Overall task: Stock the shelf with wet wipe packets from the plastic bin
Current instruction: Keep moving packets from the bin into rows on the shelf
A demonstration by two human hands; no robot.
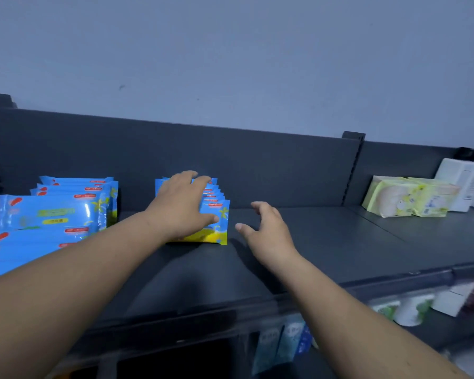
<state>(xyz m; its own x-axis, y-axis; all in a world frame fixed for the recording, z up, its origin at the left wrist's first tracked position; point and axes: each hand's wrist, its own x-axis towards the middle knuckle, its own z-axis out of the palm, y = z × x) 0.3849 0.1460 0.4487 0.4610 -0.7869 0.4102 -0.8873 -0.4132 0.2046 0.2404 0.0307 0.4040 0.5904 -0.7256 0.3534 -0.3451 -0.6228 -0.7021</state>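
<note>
finds a row of blue wet wipe packets [219, 212] standing on edge on the dark shelf [326, 236], mid-shelf, close to the back panel [244, 160]. records the left hand [179, 207] laid over that row from the front-left: fingers [189, 176] spread and nearly straight across the top edges as far as the rearmost packets, thumb pressed on the front face of the nearest packet, palm covering the row's left half. places the right hand [268, 233] just beside the row's right end, apart from it, over bare shelf; fingers spread and loosely bent, holding nothing, thumb pointing toward the front packet. cannot confirm contact between that hand and the shelf. notes further blue packets [52, 212] to the left, stacked flat and leaning, well apart from the row. logs yellow-green packs [405, 196] and white boxes [465, 181] at the far right of the shelf, near the back panel. sees goods [411, 310] on a lower shelf, too blurred to identify.
</note>
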